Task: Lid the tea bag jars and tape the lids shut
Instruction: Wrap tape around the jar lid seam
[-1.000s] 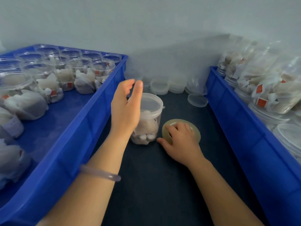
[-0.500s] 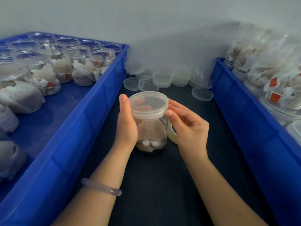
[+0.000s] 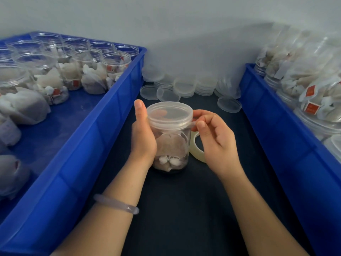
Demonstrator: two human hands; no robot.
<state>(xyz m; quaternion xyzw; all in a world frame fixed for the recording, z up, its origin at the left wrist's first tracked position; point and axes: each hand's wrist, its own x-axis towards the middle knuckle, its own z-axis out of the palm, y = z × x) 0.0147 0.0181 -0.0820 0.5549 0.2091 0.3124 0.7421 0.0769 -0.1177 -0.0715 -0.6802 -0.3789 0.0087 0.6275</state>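
From my remote seat, the two blue crates framed everything: the left crate (image 3: 103, 115) carried open jars of tea bags, the right crate (image 3: 267, 115) jars with lids already on. Between them ran the dark table (image 3: 184, 209), with the spare lids (image 3: 184, 85) heaped along its far edge.

The jar (image 3: 171, 143) stood upright in the middle of that strip, nearer the left crate's wall than the right one's. I judged the lidding of this jar done and the taping just begun. The left hand (image 3: 143, 137) was wrapped round the jar's left side, thumb up against the lid (image 3: 169, 112), which sat level on the mouth. The right hand (image 3: 215, 143) was at the lid's right edge, thumb and forefinger pinching the tape end (image 3: 193, 123) against the skirt. The tape roll (image 3: 196, 154) hung just below, between that hand and the jar wall (whether a finger passed through its core, I could not tell).

So the jar lay inside the left grip and touching the right one only at the rim. The next move, as I read it, called for turning the jar while drawing tape along the seam, keeping the lid seated.
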